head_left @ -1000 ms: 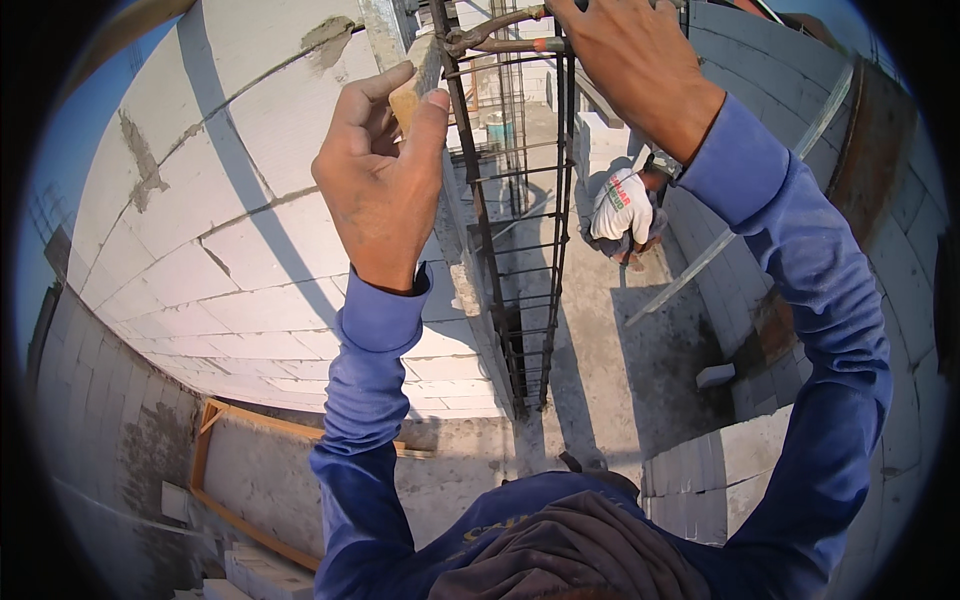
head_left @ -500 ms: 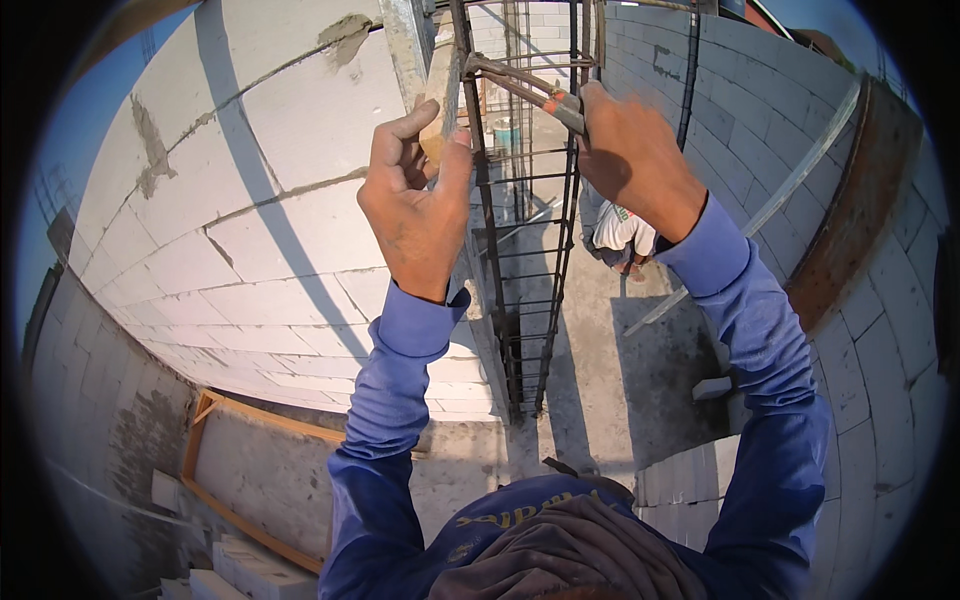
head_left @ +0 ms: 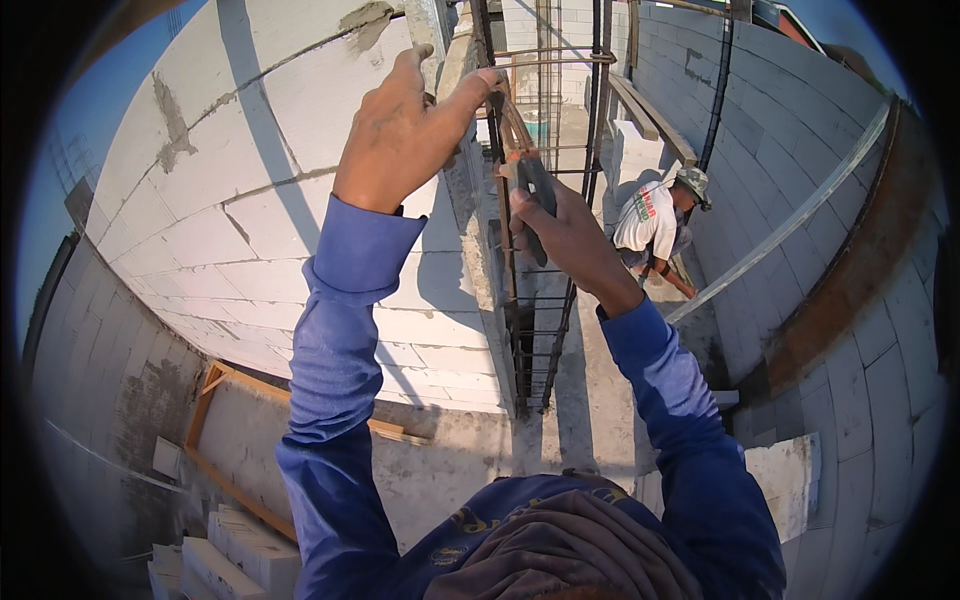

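Left hand: (head_left: 405, 135) upper centre of the frame; thumb and forefinger spread, thumb tip beside the pincers' head; other fingers partly hidden, so a grip cannot be told.
Right hand: (head_left: 570, 235) centre of the frame, right of the left hand; fingers wrapped round the pincers' handles.
Pincers: (head_left: 521, 140) upper centre, dark handles with orange-red marks, head upward against the cage's left side; exact contact unclear.
Rebar cage: (head_left: 570, 295) upright, from top edge to below centre.
Block wall: (head_left: 250, 180) white, left and upper left.
Co-worker: (head_left: 645, 222) right of centre, crouching, pale shirt, patterned hat.
Wooden frame: (head_left: 237, 495) lower left.
Loose blocks: (head_left: 230, 560) bottom left, stacked.
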Demonstrator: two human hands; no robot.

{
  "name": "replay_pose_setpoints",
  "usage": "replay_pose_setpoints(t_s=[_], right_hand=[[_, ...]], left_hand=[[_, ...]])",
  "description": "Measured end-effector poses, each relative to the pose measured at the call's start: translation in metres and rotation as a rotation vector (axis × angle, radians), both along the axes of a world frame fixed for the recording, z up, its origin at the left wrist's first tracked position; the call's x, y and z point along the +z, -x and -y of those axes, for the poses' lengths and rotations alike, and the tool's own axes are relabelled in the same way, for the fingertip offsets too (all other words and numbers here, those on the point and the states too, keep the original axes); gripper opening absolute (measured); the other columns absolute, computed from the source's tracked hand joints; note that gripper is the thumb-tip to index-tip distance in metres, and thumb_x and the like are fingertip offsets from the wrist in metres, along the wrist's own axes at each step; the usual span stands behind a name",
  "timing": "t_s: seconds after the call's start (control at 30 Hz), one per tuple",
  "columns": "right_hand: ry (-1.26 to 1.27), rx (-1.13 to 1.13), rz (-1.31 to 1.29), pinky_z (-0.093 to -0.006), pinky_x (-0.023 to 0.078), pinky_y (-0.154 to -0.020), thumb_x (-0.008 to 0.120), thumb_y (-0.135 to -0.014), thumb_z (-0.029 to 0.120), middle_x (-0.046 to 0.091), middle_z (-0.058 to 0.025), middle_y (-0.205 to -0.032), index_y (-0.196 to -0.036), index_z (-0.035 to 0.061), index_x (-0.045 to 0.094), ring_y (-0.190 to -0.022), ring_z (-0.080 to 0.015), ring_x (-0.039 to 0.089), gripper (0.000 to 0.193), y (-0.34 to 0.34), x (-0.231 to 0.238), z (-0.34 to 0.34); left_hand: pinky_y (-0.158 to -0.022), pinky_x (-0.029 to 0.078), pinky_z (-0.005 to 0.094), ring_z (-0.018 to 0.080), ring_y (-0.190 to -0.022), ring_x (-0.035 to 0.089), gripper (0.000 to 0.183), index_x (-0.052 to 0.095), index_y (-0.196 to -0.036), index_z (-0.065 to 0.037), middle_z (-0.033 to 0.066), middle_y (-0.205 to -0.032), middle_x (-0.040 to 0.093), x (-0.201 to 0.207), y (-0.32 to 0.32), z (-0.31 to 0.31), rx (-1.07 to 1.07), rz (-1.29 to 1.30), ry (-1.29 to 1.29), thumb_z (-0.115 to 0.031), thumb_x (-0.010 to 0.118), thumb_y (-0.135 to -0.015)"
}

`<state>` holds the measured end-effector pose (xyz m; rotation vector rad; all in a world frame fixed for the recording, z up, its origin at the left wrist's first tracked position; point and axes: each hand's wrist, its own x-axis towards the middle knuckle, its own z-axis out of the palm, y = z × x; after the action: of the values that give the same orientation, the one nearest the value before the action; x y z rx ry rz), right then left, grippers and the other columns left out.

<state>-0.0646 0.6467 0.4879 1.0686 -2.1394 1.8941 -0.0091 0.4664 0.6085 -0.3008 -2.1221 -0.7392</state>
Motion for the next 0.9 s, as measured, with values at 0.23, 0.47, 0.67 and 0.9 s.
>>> replay_pose_setpoints(t_s=[0.23, 0.47, 0.67, 0.9], right_hand=[[-0.587, -0.436, -0.484, -0.0408, 0.047, -0.064, 0.056, -0.101, 0.021, 0.064, -0.0127, -0.075, -0.139, 0.0068, 0.058, -0.065, -0.0238, 0.06, 0.041, -0.011, 0.059, -0.058], [-0.649, -0.585, -0.642, -0.0486, 0.052, -0.077, 0.06, -0.087, 0.001, 0.065, -0.0255, -0.105, -0.147, 0.0213, 0.052, -0.087, -0.0412, 0.068, 0.064, -0.026, 0.092, -0.079], [-0.496, -1.034, -1.026, -0.0526, 0.051, -0.085, 0.064, -0.08, -0.01, 0.052, -0.0297, -0.129, -0.154, 0.03, 0.04, -0.098, -0.0444, 0.062, 0.087, -0.014, 0.085, -0.066], [-0.649, -1.135, -1.209, -0.0447, 0.047, -0.078, 0.066, -0.079, -0.007, 0.053, -0.0221, -0.127, -0.154, 0.0358, 0.04, -0.089, -0.0338, 0.057, 0.089, 0.017, 0.1, -0.054]], left_hand=[[-0.058, 0.055, 0.0319, 0.0232, -0.057, 0.067, 0.059, 0.061, -0.109, 0.014, 0.0156, -0.084, 0.067, -0.003, 0.002, 0.009, -0.051, 0.24, -0.254, -0.042, 0.061, -0.092], [-0.052, 0.051, 0.0304, 0.0184, -0.056, 0.061, 0.048, 0.066, -0.092, 0.008, 0.0119, -0.073, 0.062, 0.007, 0.002, 0.009, -0.202, 0.324, -0.305, -0.04, 0.061, -0.092], [-0.047, 0.042, 0.0277, 0.0145, -0.047, 0.053, 0.045, 0.067, -0.094, 0.006, 0.0058, -0.066, 0.056, -0.002, 0.005, 0.002, -0.208, 0.244, -0.356, -0.039, 0.061, -0.093], [-0.045, 0.039, 0.0253, 0.0124, -0.044, 0.05, 0.044, 0.067, -0.095, 0.005, 0.0045, -0.063, 0.055, 0.004, 0.006, 0.012, -0.287, 0.31, -0.382, -0.039, 0.061, -0.093]])
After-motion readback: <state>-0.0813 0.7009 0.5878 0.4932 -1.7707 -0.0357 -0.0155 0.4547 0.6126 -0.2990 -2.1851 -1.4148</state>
